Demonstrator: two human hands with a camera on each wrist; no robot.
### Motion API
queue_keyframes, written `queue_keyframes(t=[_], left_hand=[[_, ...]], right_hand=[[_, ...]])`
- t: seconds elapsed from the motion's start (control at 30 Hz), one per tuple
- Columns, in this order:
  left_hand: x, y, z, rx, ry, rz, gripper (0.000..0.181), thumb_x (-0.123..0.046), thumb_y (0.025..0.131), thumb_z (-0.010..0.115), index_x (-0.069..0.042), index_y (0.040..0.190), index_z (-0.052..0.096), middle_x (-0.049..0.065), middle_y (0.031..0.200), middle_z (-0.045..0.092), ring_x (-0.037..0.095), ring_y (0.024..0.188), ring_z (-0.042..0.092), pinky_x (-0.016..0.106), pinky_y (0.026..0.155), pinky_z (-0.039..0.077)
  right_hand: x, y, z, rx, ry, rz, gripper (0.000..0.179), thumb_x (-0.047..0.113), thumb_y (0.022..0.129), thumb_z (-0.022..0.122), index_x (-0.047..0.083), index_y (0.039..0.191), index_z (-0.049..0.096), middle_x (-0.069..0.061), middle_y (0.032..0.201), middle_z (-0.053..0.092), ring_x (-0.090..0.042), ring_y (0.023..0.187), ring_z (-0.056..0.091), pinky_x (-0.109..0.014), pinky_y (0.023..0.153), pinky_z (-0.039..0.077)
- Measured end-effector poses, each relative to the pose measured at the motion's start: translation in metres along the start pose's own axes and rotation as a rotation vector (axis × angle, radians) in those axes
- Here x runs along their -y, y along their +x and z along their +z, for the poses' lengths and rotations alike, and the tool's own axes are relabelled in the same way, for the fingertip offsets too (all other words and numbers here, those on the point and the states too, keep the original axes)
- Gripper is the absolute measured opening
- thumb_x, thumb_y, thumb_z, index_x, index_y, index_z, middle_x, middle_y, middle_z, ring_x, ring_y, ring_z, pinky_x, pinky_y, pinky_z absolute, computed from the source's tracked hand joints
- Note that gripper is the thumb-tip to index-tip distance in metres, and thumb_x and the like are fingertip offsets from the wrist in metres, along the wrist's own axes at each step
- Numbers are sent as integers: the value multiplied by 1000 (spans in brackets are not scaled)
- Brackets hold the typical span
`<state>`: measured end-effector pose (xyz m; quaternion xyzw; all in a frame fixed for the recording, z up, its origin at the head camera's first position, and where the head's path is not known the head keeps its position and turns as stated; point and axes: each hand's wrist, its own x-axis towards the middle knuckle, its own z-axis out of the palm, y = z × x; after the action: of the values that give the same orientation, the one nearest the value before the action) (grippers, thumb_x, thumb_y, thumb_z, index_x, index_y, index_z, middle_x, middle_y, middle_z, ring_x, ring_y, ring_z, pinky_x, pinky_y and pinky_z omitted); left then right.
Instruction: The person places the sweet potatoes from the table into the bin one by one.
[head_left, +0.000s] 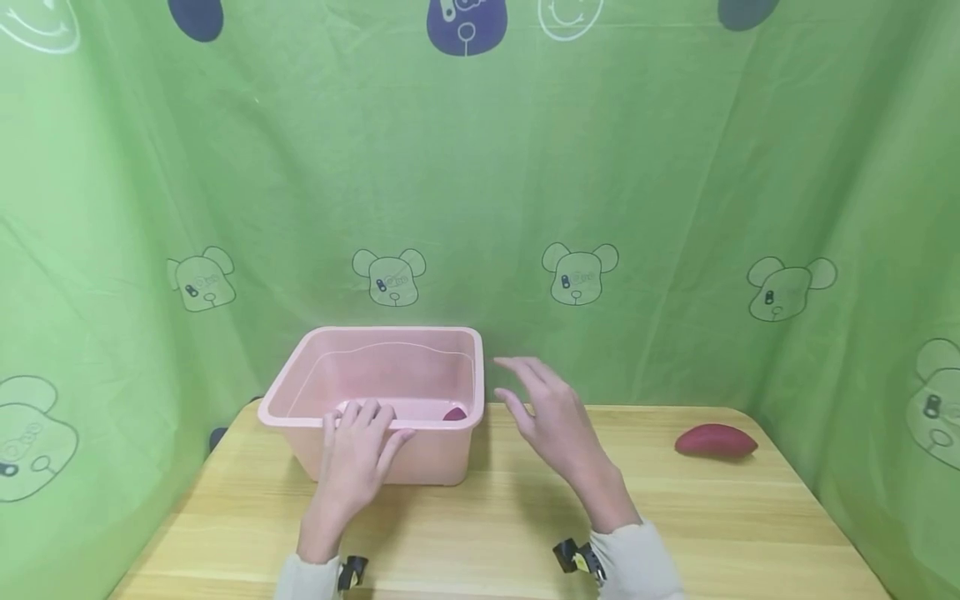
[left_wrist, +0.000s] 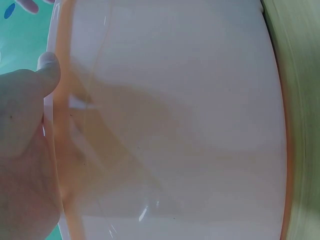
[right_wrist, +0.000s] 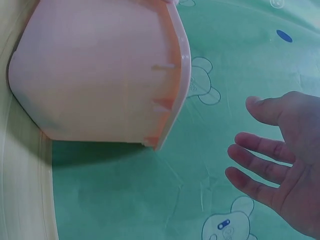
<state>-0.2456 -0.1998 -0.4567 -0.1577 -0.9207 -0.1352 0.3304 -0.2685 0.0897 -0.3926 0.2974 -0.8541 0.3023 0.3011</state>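
Note:
A pink plastic bin (head_left: 420, 458) stands on the left part of the table. My left hand (head_left: 358, 454) holds its front rim, fingers bent over the edge and the thumb against the outer side. In the left wrist view the thumb (left_wrist: 48, 75) lies at the rim, beside the bin's outer wall (left_wrist: 200, 125). Just right of the bin, my right hand (head_left: 553, 425) hovers with fingers spread and nothing in them. Inside the bin, a dark red piece (head_left: 454, 413) shows partly above the front rim. A dark red sweet potato (head_left: 716, 441) lies at the table's right.
The wooden table (head_left: 525, 542) has rounded far corners. Green cloth (head_left: 487, 167) printed with bear heads hangs close behind it and along both sides.

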Motion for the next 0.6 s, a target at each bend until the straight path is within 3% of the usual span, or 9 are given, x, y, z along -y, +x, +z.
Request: queue_keyframes(t=[0.6], left_hand=[[-3, 0, 0, 3, 1, -2, 31, -46, 100, 63, -18, 90, 54, -3, 89, 49, 23, 89, 45, 51, 90, 31]], right_hand=[[-42, -20, -20, -91, -19, 19, 46, 13, 95, 75, 10, 138, 61, -7, 139, 61, -29, 129, 57, -48, 106, 46]])
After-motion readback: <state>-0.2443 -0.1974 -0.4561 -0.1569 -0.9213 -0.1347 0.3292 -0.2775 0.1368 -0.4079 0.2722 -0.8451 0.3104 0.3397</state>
